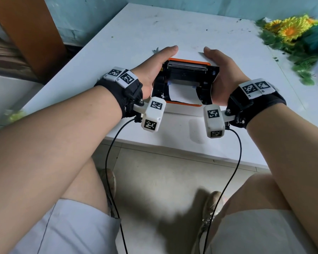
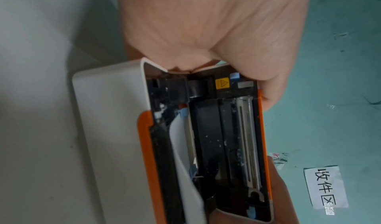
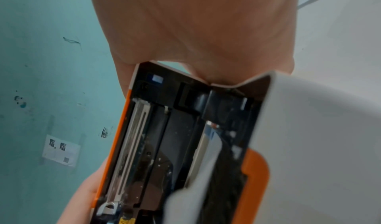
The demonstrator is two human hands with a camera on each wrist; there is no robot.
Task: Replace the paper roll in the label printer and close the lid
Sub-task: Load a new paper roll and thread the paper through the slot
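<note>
White desk (image 1: 173, 30) filling the middle of the head view, teal wall behind its far edge. Heap of artificial sunflowers (image 1: 290, 32) piled at the far right corner, partly blurred. Down on the floor below the near edge, two shoes and pale shorts.

On to the label printer (image 1: 185, 81), white with orange trim, sitting near the near edge, about midway along it. Lid (image 1: 187, 66) not yet closed, tipped up on the far side, black insides and a metal bar on show. Clamped from both sides: left hand (image 1: 154, 70) pressed along the left flank, thumb stretched past the far corner; right hand (image 1: 220, 74) mirrored on the right flank. Palms hard against the casing in both wrist views, fingers wrapped behind the lid, so a full two-handed hold on the printer.

Strip of white paper (image 1: 184, 93) curling out of the bay toward the near edge, over the orange lip. Roll itself hidden; cannot tell how it sits.

Small yellow warning sticker (image 2: 222, 83) inside the housing, by the left thumb. White tag with handwritten characters (image 2: 325, 188) stuck on the wall.
</note>
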